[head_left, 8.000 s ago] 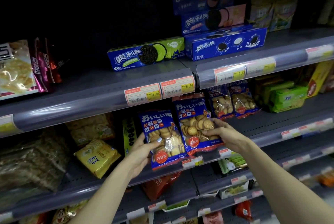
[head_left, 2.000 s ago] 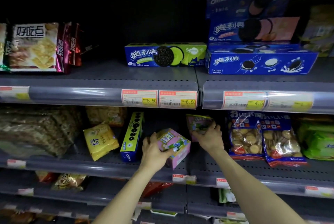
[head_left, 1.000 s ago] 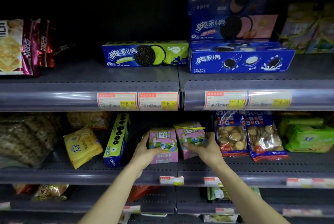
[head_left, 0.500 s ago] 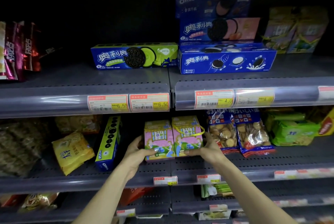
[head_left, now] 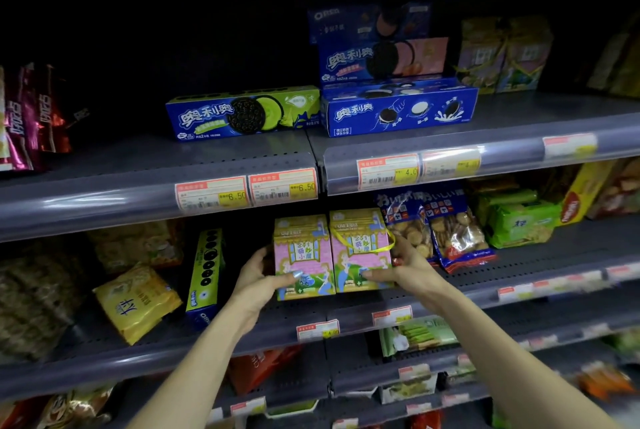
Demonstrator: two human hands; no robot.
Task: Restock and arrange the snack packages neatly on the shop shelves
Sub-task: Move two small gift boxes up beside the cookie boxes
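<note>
Grey metal shelves (head_left: 104,200) run across the whole frame in tiers, their front rails carrying red-and-yellow price tags (head_left: 211,194). On the upper shelf, centre, a long blue and green cookie box (head_left: 242,115) lies beside a stack of blue cookie boxes (head_left: 398,106); dark red bags (head_left: 31,116) stand at the far left edge. On the middle shelf, left of centre, a yellow cracker bag (head_left: 136,300) leans near a green-sided box standing on end (head_left: 206,276), and right of centre sit two blue biscuit bags (head_left: 436,234). At the frame's centre two pink house-shaped boxes (head_left: 332,255) stand upright, touching side by side. The left hand (head_left: 258,281) grips the left box, thumb across its front. The right hand (head_left: 408,271) grips the right box, thumb on its front, fingers round its right side.
</note>
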